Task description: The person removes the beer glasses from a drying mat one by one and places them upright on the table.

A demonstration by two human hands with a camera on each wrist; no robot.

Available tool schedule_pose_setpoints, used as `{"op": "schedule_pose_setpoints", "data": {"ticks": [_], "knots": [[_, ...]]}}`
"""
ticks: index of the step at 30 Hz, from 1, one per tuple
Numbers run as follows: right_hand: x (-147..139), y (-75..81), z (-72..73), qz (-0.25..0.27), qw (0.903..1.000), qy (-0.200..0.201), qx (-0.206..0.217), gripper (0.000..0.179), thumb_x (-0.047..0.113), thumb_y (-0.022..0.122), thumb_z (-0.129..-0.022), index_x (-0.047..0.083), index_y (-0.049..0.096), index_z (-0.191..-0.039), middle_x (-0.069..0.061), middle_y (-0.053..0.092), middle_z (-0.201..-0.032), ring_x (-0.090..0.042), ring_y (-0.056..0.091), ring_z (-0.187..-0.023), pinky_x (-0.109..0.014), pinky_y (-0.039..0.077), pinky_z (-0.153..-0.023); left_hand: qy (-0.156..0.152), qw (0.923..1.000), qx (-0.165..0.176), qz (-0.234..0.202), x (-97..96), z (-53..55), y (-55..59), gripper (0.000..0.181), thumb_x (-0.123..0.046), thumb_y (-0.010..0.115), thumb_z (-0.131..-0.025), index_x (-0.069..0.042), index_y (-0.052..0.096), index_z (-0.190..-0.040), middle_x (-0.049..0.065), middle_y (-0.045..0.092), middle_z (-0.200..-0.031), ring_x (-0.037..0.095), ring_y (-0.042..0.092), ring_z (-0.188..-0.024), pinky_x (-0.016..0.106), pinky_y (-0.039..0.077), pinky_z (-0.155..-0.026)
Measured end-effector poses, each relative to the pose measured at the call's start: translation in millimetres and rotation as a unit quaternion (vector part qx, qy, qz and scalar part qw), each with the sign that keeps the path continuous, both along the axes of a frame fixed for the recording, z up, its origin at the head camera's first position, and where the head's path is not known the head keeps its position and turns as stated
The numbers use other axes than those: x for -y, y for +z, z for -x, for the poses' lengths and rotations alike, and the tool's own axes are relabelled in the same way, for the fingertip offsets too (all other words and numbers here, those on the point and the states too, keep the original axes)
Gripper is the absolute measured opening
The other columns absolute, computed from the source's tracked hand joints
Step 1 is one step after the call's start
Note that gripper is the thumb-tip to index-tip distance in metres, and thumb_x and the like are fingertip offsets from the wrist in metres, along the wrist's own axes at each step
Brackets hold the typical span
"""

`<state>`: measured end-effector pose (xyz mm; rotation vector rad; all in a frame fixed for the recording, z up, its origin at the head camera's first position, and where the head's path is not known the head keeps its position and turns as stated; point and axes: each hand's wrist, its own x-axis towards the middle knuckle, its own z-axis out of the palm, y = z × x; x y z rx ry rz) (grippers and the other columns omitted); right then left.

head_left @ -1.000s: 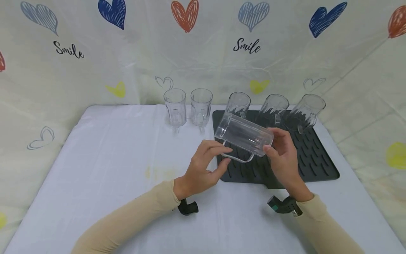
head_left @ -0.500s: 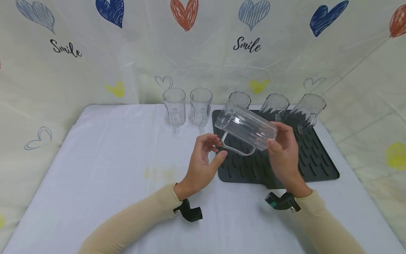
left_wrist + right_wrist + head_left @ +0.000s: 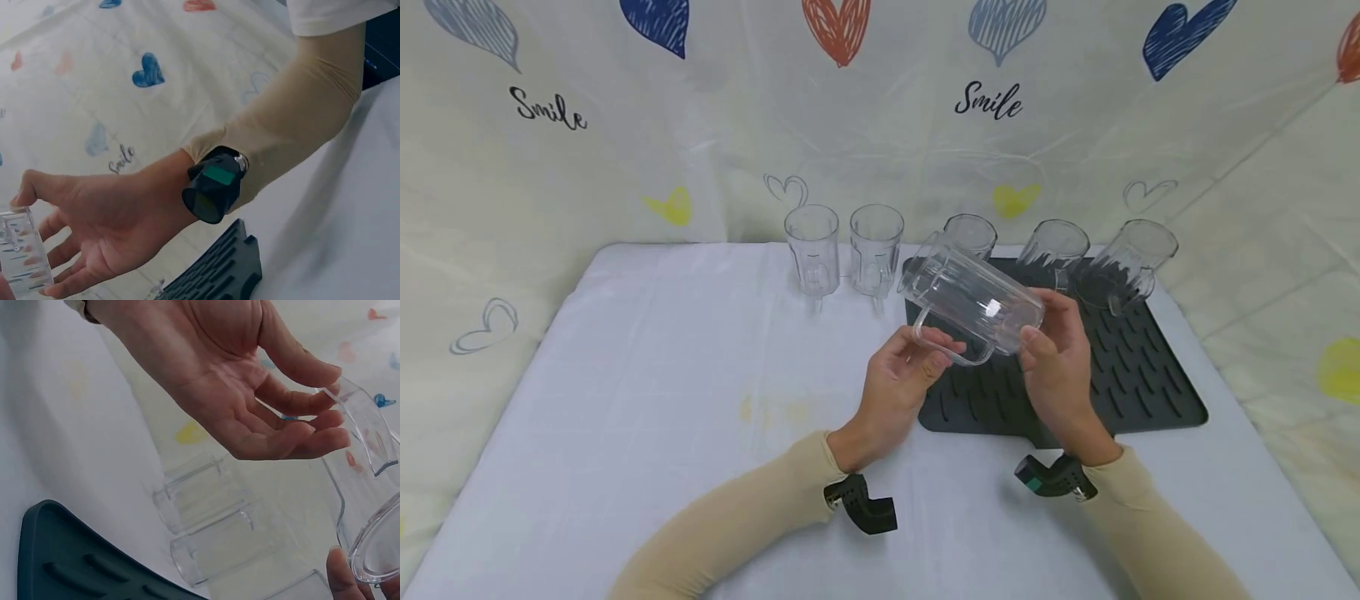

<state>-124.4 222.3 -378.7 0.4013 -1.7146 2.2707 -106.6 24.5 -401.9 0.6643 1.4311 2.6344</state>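
One clear mug (image 3: 973, 296) is held tilted above the dark mat (image 3: 1142, 367), just right of the frame's centre; the left hand (image 3: 891, 387) grasps its handle (image 3: 973, 362), the right hand (image 3: 1060, 375) pinches its lower-right end.

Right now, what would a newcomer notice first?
First, the clear mug, held tilted over the dark mat by the left hand and the right hand. Then come five mugs lined up across the back of the white table, and the red heart, top centre of the backdrop.
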Motion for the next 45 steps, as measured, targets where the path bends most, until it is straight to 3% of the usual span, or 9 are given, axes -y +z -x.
{"op": "schedule_pose_setpoints", "data": {"ticks": [4,9,16,27,38,45], "knots": [[1,-1.8,0.4,-0.005,0.9999,-0.001,0.009,0.042,-0.001,0.052,-0.096,0.016,0.049,-0.134,-0.004,0.053,-0.133,-0.021,0.053,-0.122,-0.021,0.059,-0.099,-0.025,0.9974,0.015,-0.066,-4.0,0.5,0.5,0.019,-0.024,0.072,-0.095,-0.023,0.06,-0.11,-0.007,0.063,-0.116,0.008,0.069,-0.115,0.02,0.054,-0.101],[1,-3.5,0.7,0.002,0.9999,0.007,0.009,0.042,-0.002,0.051,-0.096,0.015,0.046,-0.135,-0.005,0.05,-0.135,-0.021,0.054,-0.123,-0.022,0.059,-0.1,-0.036,0.9893,0.062,-0.127,-5.7,0.2,5.6,0.028,-0.029,0.078,-0.087,-0.022,0.061,-0.109,-0.007,0.062,-0.115,0.009,0.071,-0.11,0.022,0.055,-0.101],[2,-4.6,1.5,0.008,0.9997,0.021,0.01,0.042,0.0,0.051,-0.098,0.016,0.044,-0.136,-0.005,0.049,-0.137,-0.019,0.055,-0.123,-0.023,0.059,-0.101,-0.055,0.9794,0.088,-0.173,-6.2,0.7,12.9,0.022,-0.025,0.078,-0.086,-0.021,0.066,-0.104,-0.007,0.067,-0.107,0.01,0.074,-0.104,0.025,0.056,-0.106],[7,-4.6,0.6,0.007,0.9984,0.042,0.037,0.036,0.004,0.044,-0.1,0.019,0.042,-0.133,-0.005,0.048,-0.136,-0.013,0.061,-0.118,-0.023,0.061,-0.095,-0.066,0.98,0.068,-0.175,-2.8,5.9,18.8,0.018,-0.023,0.077,-0.086,-0.021,0.072,-0.104,-0.008,0.07,-0.105,0.008,0.075,-0.1,0.023,0.059,-0.099],[3,-3.2,-0.8,-0.006,0.9977,0.056,0.039,0.037,0.006,0.047,-0.1,0.019,0.043,-0.135,-0.004,0.046,-0.135,-0.014,0.058,-0.122,-0.023,0.059,-0.099,-0.083,0.9868,0.035,-0.134,7.3,9.5,22.8,0.018,-0.024,0.078,-0.085,-0.023,0.074,-0.103,-0.008,0.071,-0.103,0.006,0.075,-0.099,0.02,0.059,-0.097],[-11,-4.2,-0.7,-0.016,0.998,0.058,0.018,0.038,0.01,0.047,-0.103,0.015,0.047,-0.141,-0.004,0.049,-0.135,-0.016,0.053,-0.124,-0.021,0.055,-0.102,-0.093,0.9911,-0.025,-0.092,17.7,14.6,24.9,0.017,-0.023,0.076,-0.089,-0.025,0.073,-0.106,-0.01,0.071,-0.101,0.006,0.073,-0.098,0.02,0.059,-0.098]]}}
